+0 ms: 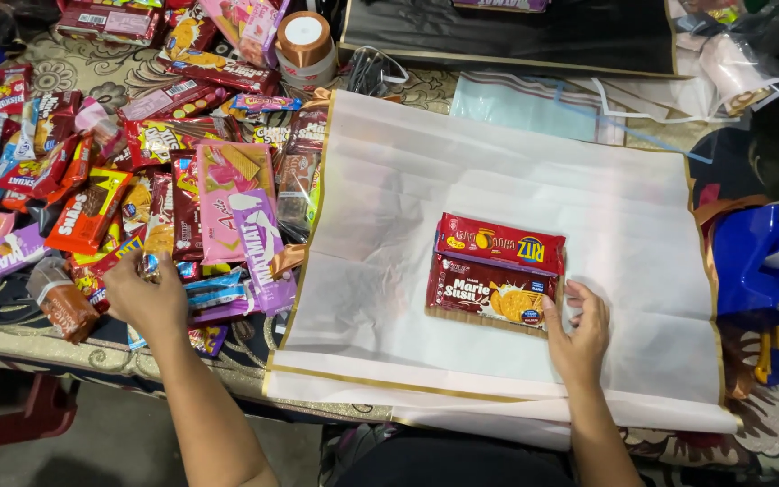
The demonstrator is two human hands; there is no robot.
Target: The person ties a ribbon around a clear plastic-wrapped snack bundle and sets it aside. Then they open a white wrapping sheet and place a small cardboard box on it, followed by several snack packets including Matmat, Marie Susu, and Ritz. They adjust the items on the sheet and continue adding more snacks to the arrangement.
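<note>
Right hand (577,338) steadies the biscuit packs; left hand (144,296) reaches into the snack pile.

Fingers of the right hand lie spread and relaxed against the right edge of the lower, dark red biscuit pack (489,293), touching it without closing on it; the brighter red cracker pack (499,242) lies just above, edge to edge, both near the middle of the white wrapping sheet (462,171). Left fingers curl down over a small wrapped snack (151,261) at the near edge of the snack pile (137,171); whether they pinch it cannot be told. For a good result, hold both packs flush and square to the sheet's creases while lifting only one item. A blue tape dispenser (755,261) sits at the right.
</note>
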